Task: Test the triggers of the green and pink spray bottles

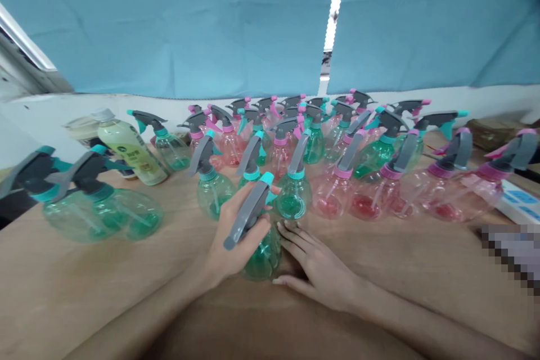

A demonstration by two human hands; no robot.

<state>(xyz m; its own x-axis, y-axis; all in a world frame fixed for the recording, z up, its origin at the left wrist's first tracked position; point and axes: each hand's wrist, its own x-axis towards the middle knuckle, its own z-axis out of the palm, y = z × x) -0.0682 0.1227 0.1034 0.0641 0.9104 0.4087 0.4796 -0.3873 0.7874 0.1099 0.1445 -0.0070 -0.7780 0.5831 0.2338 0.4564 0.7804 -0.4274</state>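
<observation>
Far left, two pale-green plastic spray bottles [141, 216]. Left hand [236, 233], fingers curled round neck of rounded clear-green plastic spray bottle [264, 261], mid brown table [392, 259]. Right hand [323, 270] just beside, fingers extended, thumb spread. Farther right, pink-tinted plastic bottles [365, 199].

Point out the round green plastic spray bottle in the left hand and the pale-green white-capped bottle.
Round green plastic spray bottle [262, 257]: head view, lower body.
Pale-green white-capped bottle [134, 152]: head view, label.
</observation>
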